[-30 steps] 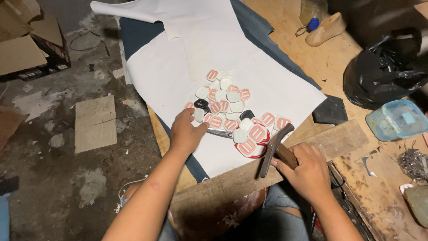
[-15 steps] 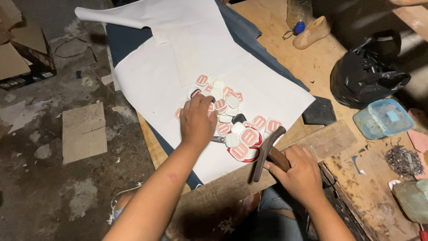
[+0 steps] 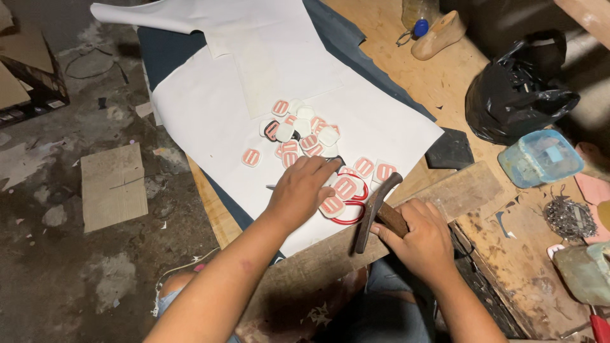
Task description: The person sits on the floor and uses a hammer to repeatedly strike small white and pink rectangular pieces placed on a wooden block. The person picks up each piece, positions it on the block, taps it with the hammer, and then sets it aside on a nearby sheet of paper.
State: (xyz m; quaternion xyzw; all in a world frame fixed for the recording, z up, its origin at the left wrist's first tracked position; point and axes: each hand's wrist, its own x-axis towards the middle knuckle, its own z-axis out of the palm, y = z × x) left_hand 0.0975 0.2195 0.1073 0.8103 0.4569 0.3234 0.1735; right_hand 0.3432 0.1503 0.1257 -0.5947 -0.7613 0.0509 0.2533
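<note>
A person seated at a worn wooden workbench point(image 3: 406, 70) grips a hammer point(image 3: 375, 204) in the right hand point(image 3: 416, 238), fingers curled tight around its wooden handle. The hammer's long axis runs from near left to far right, the dark metal head slanting up toward the white sheet point(image 3: 210, 108) and the handle angling back into the fist. The left hand point(image 3: 302, 190) rests palm-down on the sheet, fingers pressed together and bent over small rounded patches point(image 3: 298, 136), white with red-striped faces, scattered in a loose pile just beyond the fingertips; one lone patch point(image 3: 251, 157) lies to the left. Red-handled scissors point(image 3: 352, 213) lie beneath the pile's near edge. Far right sit a black plastic bag point(image 3: 518, 95), a pale blue lidded tub point(image 3: 540, 157) and a wooden shoe last point(image 3: 438, 36). Flattened cardboard point(image 3: 113, 185) lies on the floor at left.
</note>
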